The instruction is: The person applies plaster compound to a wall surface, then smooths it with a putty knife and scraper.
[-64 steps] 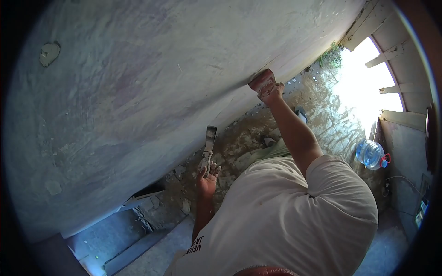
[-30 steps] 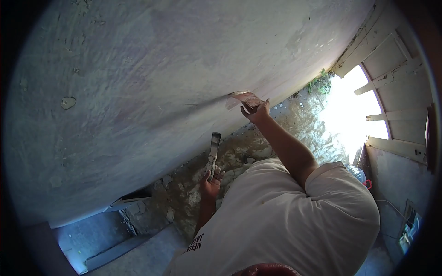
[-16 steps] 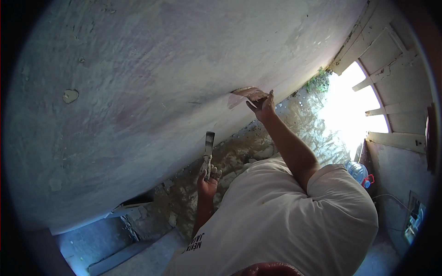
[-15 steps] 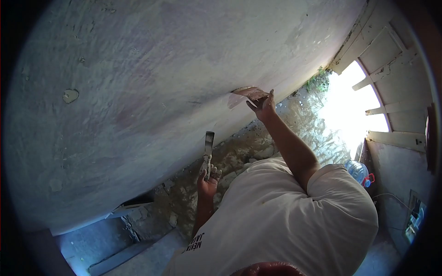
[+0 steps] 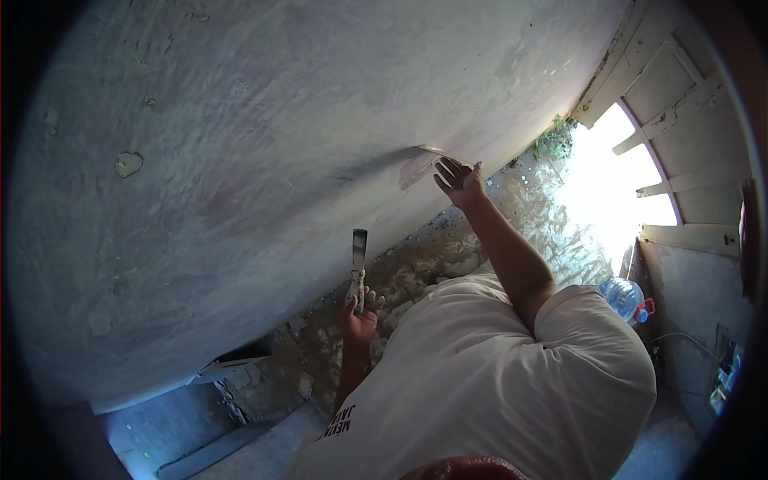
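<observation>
The grip of the left hand (image 5: 362, 323) was curled loosely about a scraper (image 5: 359, 250), which pointed away from the body; the right hand (image 5: 462, 189), fingers stretched out, held a broad spatula (image 5: 438, 150), seen nearly edge-on, against the wall (image 5: 240, 176).

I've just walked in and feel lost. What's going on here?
A person in a white T-shirt has two tools in hand at a smeared grey-white wall. The right hand holds a wide, thin, pale-edged tool, seen nearly edge-on, up to the wall. The left hand grips a narrow putty knife with a dark blade and pale-smeared handle. A bluish plastic bottle is off to the right.
</observation>
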A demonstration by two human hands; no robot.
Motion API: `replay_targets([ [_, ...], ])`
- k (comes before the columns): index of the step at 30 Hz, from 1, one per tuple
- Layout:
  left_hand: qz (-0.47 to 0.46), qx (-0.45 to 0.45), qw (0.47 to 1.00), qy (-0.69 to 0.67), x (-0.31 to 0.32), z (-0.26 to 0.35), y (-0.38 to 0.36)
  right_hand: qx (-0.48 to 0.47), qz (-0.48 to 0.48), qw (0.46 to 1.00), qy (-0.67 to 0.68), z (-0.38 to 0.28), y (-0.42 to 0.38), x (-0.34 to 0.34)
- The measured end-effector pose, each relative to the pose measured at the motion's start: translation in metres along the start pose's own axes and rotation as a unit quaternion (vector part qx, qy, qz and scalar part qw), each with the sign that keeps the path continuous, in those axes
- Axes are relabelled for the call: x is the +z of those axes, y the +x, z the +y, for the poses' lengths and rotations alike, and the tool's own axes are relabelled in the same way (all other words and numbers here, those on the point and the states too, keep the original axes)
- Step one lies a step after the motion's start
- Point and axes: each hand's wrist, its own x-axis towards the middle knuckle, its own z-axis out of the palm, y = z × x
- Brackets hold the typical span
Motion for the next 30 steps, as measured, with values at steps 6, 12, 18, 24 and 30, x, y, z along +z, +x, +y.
replay_targets([
  [6, 0.025, 0.016, 0.999, -0.011, 0.001, -0.008, -0.005, -0.015, -0.043, 0.996, -0.077, -0.011, 0.001, -0.013],
  [12, 0.035, 0.015, 0.999, -0.029, 0.010, -0.026, -0.010, -0.019, -0.006, 0.990, -0.136, -0.024, 0.000, -0.005],
  [18, 0.038, 0.020, 0.999, -0.027, 0.013, -0.037, -0.016, -0.058, -0.044, 0.981, -0.178, -0.026, 0.005, -0.009],
  [24, 0.053, 0.035, 0.996, -0.056, 0.017, -0.039, -0.023, -0.099, -0.104, 0.964, -0.223, -0.037, -0.013, -0.006],
  [30, 0.023, 0.028, 0.998, -0.046, 0.013, -0.040, -0.020, -0.103, -0.093, 0.974, -0.180, -0.034, -0.018, -0.006],
])
